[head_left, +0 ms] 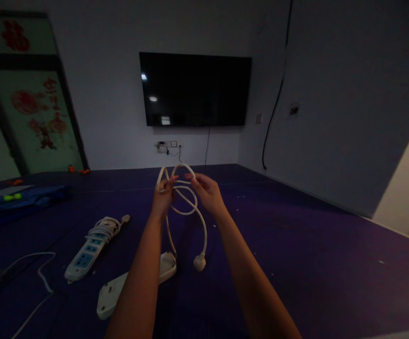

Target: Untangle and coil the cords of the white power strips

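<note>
A looped white power cord (202,221) is held up in front of me between both hands. My left hand (163,197) is closed around several of its loops. With thumb and fingers, my right hand (206,190) pinches the top of another loop. The cord's plug (199,262) hangs free below, between my forearms. From the left hand the cord runs down to a white power strip (167,267) on the purple floor, its middle hidden by my left forearm. Left of it lies a second power strip (87,256) with blue sockets, its own cord wrapped around one end.
A thin white cable (42,273) trails over the floor (314,273) at the left. Farther back lies a blue cloth heap (24,200). A television (195,89) hangs on the far wall above outlets (171,144). A black cable (273,120) runs down the right wall.
</note>
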### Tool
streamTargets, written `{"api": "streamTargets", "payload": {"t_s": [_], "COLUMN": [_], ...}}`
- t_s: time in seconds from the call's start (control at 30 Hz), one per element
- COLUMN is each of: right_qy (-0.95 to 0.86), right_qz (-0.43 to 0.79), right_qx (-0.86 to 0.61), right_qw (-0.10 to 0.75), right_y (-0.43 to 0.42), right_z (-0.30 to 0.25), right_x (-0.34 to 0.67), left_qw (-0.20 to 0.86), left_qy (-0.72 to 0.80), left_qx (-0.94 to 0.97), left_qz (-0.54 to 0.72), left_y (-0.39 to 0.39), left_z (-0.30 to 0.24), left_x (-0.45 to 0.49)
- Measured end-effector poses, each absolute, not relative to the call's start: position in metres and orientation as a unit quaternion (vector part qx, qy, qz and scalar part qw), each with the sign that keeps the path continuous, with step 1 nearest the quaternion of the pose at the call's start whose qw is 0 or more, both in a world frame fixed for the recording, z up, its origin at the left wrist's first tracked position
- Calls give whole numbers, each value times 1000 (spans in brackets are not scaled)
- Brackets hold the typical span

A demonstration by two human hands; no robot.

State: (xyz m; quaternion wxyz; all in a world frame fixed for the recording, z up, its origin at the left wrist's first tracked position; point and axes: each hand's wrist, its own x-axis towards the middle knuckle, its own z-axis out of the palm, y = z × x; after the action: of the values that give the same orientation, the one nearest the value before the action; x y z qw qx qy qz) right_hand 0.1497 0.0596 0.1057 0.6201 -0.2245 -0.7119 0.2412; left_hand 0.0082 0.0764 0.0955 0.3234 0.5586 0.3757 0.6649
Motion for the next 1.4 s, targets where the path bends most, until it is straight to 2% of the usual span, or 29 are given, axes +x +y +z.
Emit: {"api": "streamTargets", "payload": {"t_s": [0.1, 0.33, 0.6, 1.03, 1.23, 1.4], "right_qy": [-741, -760, -710, -725, -728, -729], "right_qz": [215, 284, 333, 130, 97, 79], "right_qx": [-233, -265, -293, -386, -383, -393], "right_qw": [592, 521, 546, 556, 560, 555], "right_y": [55, 60, 72, 78, 77, 80], "right_z": [108, 98, 80, 76, 78, 75], "right_x": [152, 138, 125, 124, 127, 130], "left_qw": [327, 390, 426, 445, 463, 425], "left_qy": [379, 348, 359, 303, 267, 275], "left_qx": [519, 471, 451, 531, 562, 601], "left_qz": [693, 710, 697, 655, 631, 618], "left_y": [73, 79, 82, 73, 68, 68], "left_z": [96, 96, 98, 98, 97, 96], "left_x": [6, 2, -1, -5, -10, -12]}}
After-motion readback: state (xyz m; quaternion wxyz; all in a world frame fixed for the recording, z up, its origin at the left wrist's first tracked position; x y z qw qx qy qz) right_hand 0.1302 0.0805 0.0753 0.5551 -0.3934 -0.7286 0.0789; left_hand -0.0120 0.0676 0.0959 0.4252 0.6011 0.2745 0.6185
